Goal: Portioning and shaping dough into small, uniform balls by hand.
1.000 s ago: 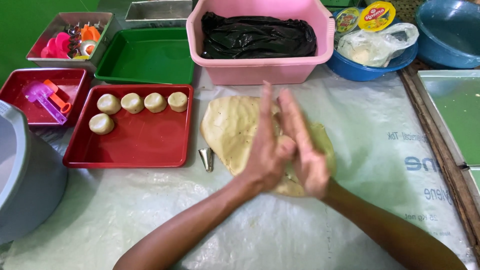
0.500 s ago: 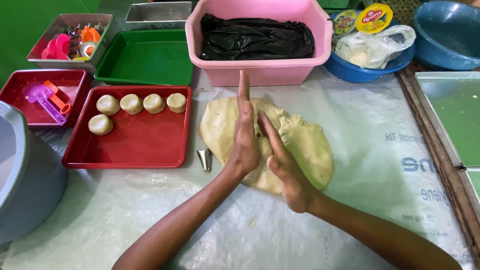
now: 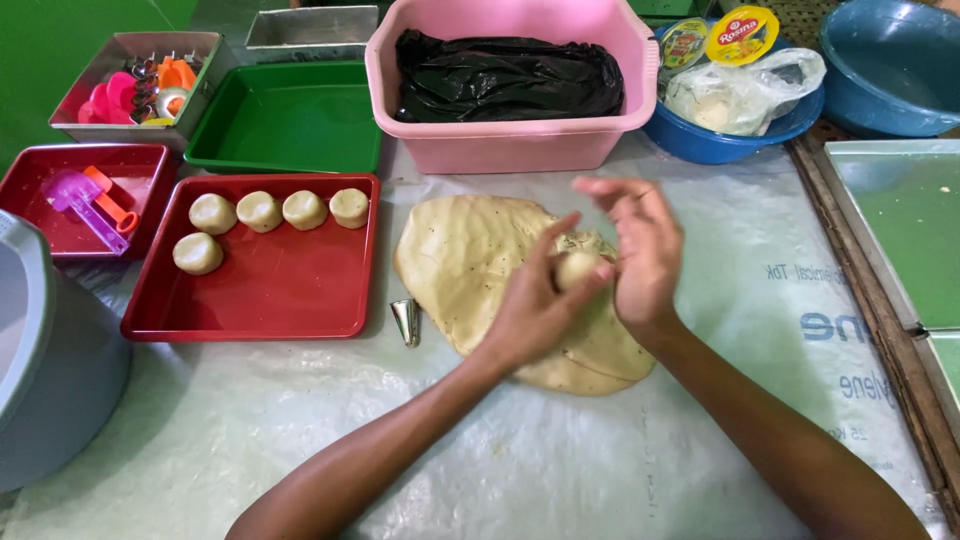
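Note:
A small round dough ball [image 3: 579,268] sits between my two hands, above a flat sheet of pale dough [image 3: 470,260] spread on the plastic-covered table. My left hand [image 3: 535,310] cups the ball from below with the thumb up. My right hand [image 3: 640,250] curves over it from the right, fingers apart. Several finished dough balls [image 3: 262,211] lie in a row in the red tray [image 3: 270,290] to the left. A small metal cone [image 3: 406,320] rests by the dough sheet's left edge.
Behind the dough stands a pink tub [image 3: 510,140] holding a black bag. A green tray [image 3: 290,120], a red tray with plastic tools [image 3: 70,200], a box of cutters [image 3: 140,85], blue bowls [image 3: 890,60] and a grey container [image 3: 40,360] ring the work area.
My hands were pressed palm to palm over the dough, rubbing. Now they have parted slightly and shifted right, showing the round dough ball between them.

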